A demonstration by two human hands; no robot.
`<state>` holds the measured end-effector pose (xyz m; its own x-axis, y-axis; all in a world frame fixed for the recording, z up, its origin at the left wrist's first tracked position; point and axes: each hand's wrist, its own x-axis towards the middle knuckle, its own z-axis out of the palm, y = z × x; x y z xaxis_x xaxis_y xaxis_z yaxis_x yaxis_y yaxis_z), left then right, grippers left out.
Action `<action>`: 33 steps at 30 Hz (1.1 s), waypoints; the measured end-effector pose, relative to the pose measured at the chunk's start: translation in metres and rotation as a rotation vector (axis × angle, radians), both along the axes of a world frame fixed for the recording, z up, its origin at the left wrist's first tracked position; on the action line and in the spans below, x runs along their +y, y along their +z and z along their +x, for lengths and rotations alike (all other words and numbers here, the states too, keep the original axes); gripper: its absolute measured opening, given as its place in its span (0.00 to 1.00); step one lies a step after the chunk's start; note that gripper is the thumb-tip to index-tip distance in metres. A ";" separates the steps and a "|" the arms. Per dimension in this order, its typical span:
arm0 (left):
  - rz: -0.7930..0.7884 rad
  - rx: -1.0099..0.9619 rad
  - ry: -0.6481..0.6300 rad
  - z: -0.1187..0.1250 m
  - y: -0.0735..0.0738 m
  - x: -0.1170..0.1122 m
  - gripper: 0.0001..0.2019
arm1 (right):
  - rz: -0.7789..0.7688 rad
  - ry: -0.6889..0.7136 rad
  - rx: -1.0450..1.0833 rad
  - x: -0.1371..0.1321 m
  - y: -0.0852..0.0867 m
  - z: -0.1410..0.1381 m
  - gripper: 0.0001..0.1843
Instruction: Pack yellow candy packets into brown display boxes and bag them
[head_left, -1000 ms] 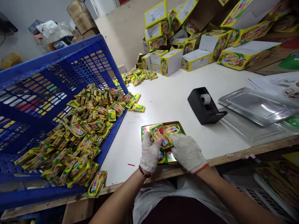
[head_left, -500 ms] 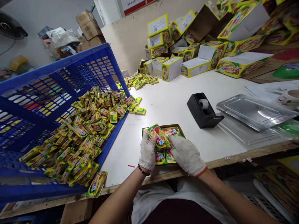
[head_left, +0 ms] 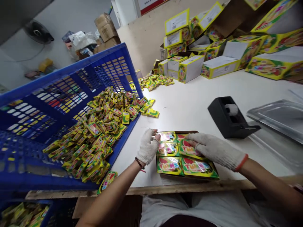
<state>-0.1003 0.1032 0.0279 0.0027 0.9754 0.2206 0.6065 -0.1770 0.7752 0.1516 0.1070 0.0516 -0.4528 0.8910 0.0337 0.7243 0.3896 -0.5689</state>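
A shallow open carton (head_left: 188, 177) lies on the white table near its front edge, filled with rows of small yellow-and-green packs (head_left: 169, 165) printed with red fruit and bright lettering. My left hand (head_left: 148, 147), in a white knit glove, is at the carton's left rim, its fingers apart and bent and nothing held. Across the packs at the upper right lies my right hand (head_left: 209, 148), also gloved, fingers stretched out and pressing on a pack (head_left: 188, 147). Its palm hides part of that row.
To the left, a tipped blue crate (head_left: 118, 52) spills a heap of similar packs (head_left: 94, 132). A black tape dispenser (head_left: 227, 121) stands to the right, beside clear plastic trays (head_left: 279, 116). Printed cartons (head_left: 191, 67) are piled at the back, near loose packs (head_left: 153, 82).
The pack that both hands held above the carton now lies inside it. My left hand has let go and moved to the left rim; my right hand has flattened over the packs.
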 end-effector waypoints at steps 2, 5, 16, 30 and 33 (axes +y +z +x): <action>-0.015 0.169 0.101 -0.038 -0.002 0.024 0.12 | 0.073 0.004 -0.184 -0.003 -0.008 -0.006 0.14; -0.079 0.417 0.277 -0.094 0.002 0.054 0.14 | 0.191 -0.023 -0.335 -0.013 -0.016 -0.017 0.15; -0.448 1.010 0.372 -0.156 -0.009 0.104 0.26 | 0.130 0.096 -0.265 0.010 -0.015 -0.018 0.13; -0.652 1.124 0.195 -0.175 0.000 0.135 0.24 | 0.261 -0.055 -0.219 0.003 -0.015 -0.011 0.15; -0.666 1.128 0.144 -0.173 0.003 0.131 0.22 | 0.217 -0.036 -0.346 0.016 -0.008 -0.012 0.12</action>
